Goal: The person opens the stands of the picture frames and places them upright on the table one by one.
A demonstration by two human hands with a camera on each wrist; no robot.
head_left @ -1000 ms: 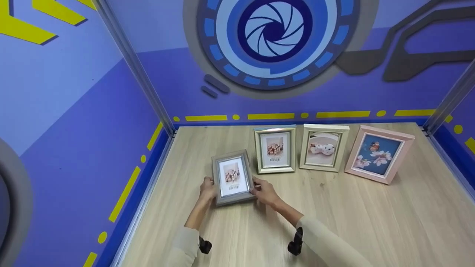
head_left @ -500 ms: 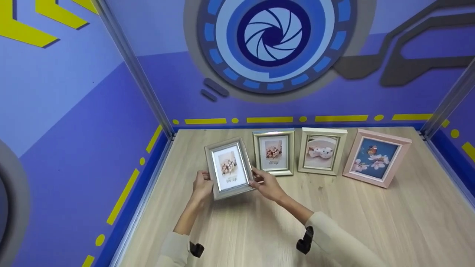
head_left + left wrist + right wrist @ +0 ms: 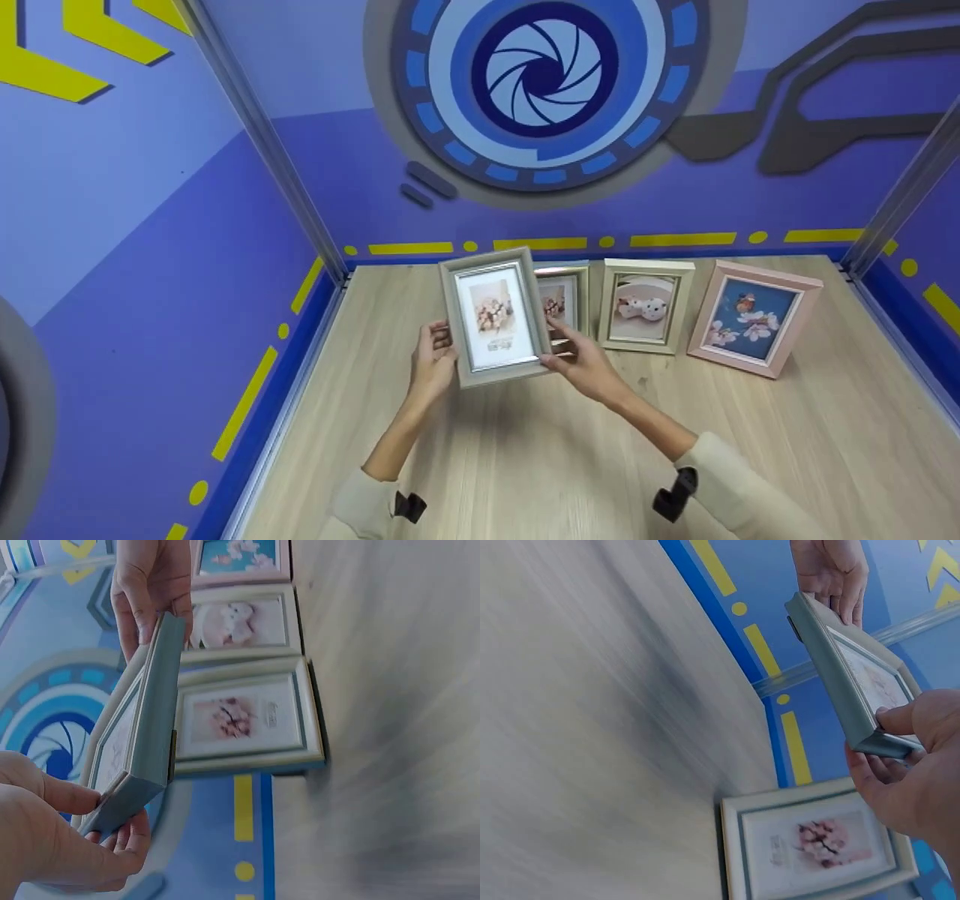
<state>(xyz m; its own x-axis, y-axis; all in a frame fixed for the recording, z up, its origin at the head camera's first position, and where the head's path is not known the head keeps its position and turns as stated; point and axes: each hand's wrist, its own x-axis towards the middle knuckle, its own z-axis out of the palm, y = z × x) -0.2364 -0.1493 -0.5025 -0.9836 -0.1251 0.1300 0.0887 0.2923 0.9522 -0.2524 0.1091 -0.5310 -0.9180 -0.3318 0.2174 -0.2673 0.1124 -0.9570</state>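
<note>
Both hands hold a grey picture frame (image 3: 499, 315) with a flower print, raised above the table and slightly tilted. The left hand (image 3: 435, 361) grips its left edge, thumb on the front and fingers behind, as the left wrist view also shows. At the lower right corner, the right hand (image 3: 586, 364) pinches the frame the same way. Behind the raised frame, partly hidden by it, stands a gold picture frame (image 3: 583, 304) with a similar print; it appears whole in the left wrist view.
To the right stand a cream picture frame (image 3: 646, 306) with a white figurine photo and a pink picture frame (image 3: 756, 319) with a bird and blossoms. Blue printed walls (image 3: 322, 172) enclose the wooden table (image 3: 525, 465) at the back and sides.
The grey picture frame has risen off the table in both hands, then shifted right. It now overlaps the gold picture frame in the head view. The standing frames have stayed in place.
</note>
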